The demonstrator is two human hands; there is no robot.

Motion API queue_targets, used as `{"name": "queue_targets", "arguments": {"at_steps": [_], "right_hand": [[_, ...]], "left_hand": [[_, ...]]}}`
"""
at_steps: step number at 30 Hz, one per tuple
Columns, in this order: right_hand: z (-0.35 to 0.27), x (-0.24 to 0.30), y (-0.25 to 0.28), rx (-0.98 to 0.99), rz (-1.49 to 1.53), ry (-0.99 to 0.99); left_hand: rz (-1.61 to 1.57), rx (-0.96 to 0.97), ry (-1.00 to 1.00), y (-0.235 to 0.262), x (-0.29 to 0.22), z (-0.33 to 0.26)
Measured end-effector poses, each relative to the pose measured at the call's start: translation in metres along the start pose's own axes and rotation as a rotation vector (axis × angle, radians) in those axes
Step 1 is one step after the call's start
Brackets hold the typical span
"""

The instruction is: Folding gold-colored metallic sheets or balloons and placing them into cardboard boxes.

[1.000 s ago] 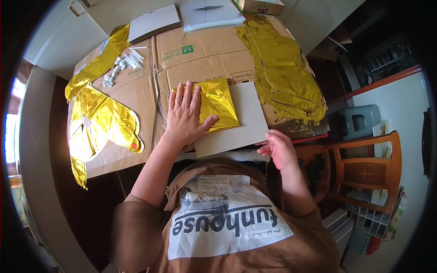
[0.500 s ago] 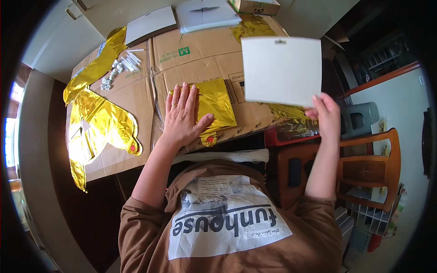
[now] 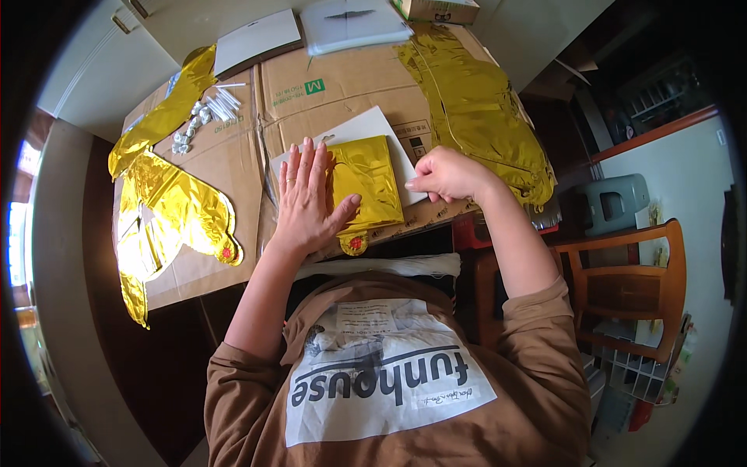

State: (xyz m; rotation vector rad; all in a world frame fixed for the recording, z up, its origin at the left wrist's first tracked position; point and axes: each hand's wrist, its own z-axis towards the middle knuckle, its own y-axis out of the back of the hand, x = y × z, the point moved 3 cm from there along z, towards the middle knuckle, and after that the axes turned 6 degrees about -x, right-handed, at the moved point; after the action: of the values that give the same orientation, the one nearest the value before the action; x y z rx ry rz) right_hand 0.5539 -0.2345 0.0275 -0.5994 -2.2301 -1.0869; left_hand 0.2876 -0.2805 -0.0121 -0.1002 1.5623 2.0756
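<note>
My left hand (image 3: 302, 204) rests with fingers stretched out on the left part of a folded gold foil balloon (image 3: 364, 185). A small tab with a red mark sticks out of the foil's near edge. Beneath the foil lies a white card (image 3: 372, 124) with a hang slot, set at a slant. Its far edge and right corner show, while the foil and my left hand hide the rest. My right hand (image 3: 455, 175) is closed in a pinch on the card's right corner.
Flattened cardboard (image 3: 241, 167) covers the table. Unfolded gold foil balloons (image 3: 183, 191) lie on the left, more gold foil (image 3: 475, 109) on the right. White sticks (image 3: 224, 105), a white card stack (image 3: 261, 43), clear bags (image 3: 354, 29) and a box (image 3: 437, 11) stand farther back. A wooden chair (image 3: 675, 272) is at right.
My right hand has brought the white card down and left, and it now lies partly under the folded foil. The gold foil at right is uncovered. My left hand has hardly moved.
</note>
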Motion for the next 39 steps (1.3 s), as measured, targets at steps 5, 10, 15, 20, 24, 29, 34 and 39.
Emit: {"name": "queue_targets", "arguments": {"at_steps": [5,10,15,20,24,29,34,39], "right_hand": [[-0.019,0.000,-0.008,0.080,-0.191,0.075],[-0.056,0.013,-0.016,-0.439,-0.252,0.252],[-0.070,0.008,-0.049,-0.439,-0.079,0.168],[-0.058,0.000,-0.067,-0.467,0.125,0.161],[-0.052,-0.002,-0.071,-0.479,0.205,0.118],[-0.048,-0.006,-0.075,-0.390,0.383,0.077],[-0.041,0.008,-0.061,-0.598,0.026,0.238],[-0.033,0.002,-0.060,-0.701,-0.166,0.261]], "left_hand": [[0.059,0.069,0.023,0.001,-0.009,0.000],[0.065,0.028,0.085,-0.004,-0.007,-0.003],[0.052,-0.017,0.128,-0.005,-0.009,-0.005],[0.069,-0.046,0.163,-0.004,-0.012,-0.007],[0.057,-0.051,0.186,0.000,-0.012,-0.007],[0.151,-0.002,0.208,0.005,-0.013,-0.004],[0.190,-0.045,0.190,0.005,-0.010,-0.001],[0.174,-0.041,0.194,0.000,-0.007,-0.008]]}}
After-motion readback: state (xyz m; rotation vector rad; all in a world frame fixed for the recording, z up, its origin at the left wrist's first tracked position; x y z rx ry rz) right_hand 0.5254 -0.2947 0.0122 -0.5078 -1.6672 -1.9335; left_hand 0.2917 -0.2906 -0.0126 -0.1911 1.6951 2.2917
